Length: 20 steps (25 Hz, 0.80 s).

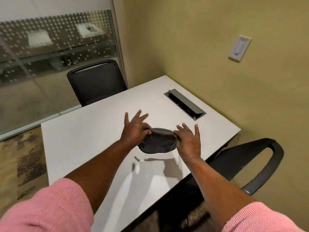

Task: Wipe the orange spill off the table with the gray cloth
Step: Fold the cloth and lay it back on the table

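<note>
Both hands pinch the soft dark gray cloth (158,142) by its top edge, left hand (134,129) & right hand (189,139) at opposite ends, other fingers spread. Cloth's long axis runs left-right, hanging above the white rectangular table (87,131).

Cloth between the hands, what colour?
Dark gray cloth, plain, no pattern; head view.
</note>
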Each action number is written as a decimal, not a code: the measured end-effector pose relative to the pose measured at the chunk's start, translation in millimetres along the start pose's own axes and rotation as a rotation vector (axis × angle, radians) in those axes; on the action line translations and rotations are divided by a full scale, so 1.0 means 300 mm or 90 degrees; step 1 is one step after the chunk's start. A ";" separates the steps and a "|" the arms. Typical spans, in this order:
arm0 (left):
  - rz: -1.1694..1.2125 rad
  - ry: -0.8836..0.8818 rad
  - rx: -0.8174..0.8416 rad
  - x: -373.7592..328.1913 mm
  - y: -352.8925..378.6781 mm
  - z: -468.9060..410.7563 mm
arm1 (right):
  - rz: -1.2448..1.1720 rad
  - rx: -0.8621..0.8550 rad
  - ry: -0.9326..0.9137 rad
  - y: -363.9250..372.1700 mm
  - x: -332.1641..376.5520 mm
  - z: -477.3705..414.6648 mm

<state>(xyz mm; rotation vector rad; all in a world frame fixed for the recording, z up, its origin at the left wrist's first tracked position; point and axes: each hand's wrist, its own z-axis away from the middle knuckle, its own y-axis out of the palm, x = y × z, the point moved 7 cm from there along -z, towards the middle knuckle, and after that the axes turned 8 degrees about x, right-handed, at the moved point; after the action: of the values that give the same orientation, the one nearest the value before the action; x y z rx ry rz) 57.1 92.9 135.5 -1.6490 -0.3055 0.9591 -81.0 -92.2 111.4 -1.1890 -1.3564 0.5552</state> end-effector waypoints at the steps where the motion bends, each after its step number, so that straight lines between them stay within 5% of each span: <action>1: -0.008 -0.001 0.015 -0.035 0.030 -0.057 | -0.001 0.010 0.012 -0.008 -0.062 -0.018; 10: -0.060 0.056 0.127 -0.239 0.245 -0.447 | 0.020 0.007 0.142 -0.059 -0.441 -0.100; 20: -0.163 0.251 0.277 -0.484 0.586 -0.851 | 0.078 -0.007 0.381 -0.033 -0.757 -0.062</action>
<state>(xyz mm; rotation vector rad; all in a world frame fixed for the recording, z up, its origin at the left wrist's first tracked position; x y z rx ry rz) 100.1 -233.9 43.3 -1.3201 -0.0316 0.4517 -114.3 -300.1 23.9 -1.3180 -0.7814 0.2431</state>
